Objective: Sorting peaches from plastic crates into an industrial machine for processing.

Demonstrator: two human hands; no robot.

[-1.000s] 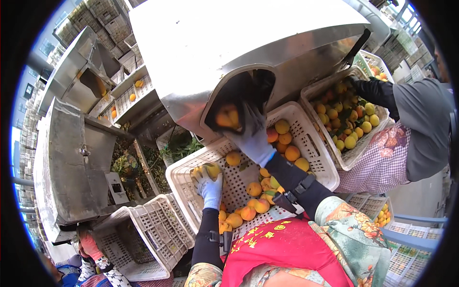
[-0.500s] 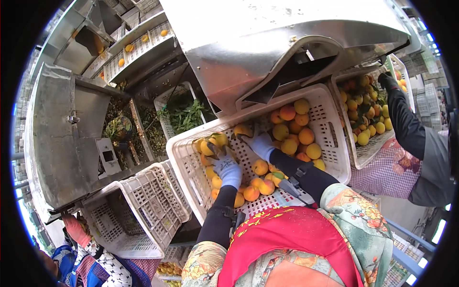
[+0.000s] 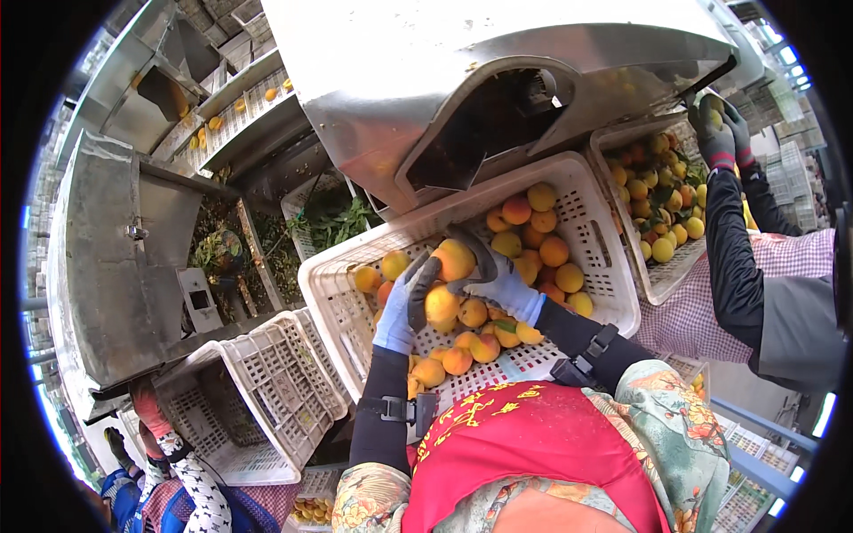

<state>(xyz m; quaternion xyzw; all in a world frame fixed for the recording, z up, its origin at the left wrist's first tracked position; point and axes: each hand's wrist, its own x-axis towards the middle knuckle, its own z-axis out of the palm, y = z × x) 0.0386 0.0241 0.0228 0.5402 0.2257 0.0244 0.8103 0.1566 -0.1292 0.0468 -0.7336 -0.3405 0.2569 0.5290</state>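
Observation:
A white plastic crate (image 3: 355, 258) stands tilted in front of me, holding several yellow-orange peaches (image 3: 518, 210) with red blush. My left hand (image 3: 409, 298), in a light blue glove with dark fingers, is closed against a peach (image 3: 442, 305) over the middle of the crate. From the other side my right hand (image 3: 499, 277), gloved alike, curls its fingers round another peach (image 3: 455, 259) just above it. The two hands nearly meet, and these peaches sit between them. Parts of the lower fingers are hidden behind the fruit.
A metal chute (image 3: 498, 107) overhangs the crate's far side. To the right, a co-worker's gloved hands (image 3: 718, 133) hold fruit above another full crate (image 3: 662, 275). Empty white crates (image 3: 284, 382) lean at the left, near another person's arm (image 3: 191, 471). Green leaves (image 3: 342, 222) lie in a bin beyond.
My hands have risen from the crate's far left and middle and come together with peaches between them. The co-worker at right has brought both hands up with fruit.

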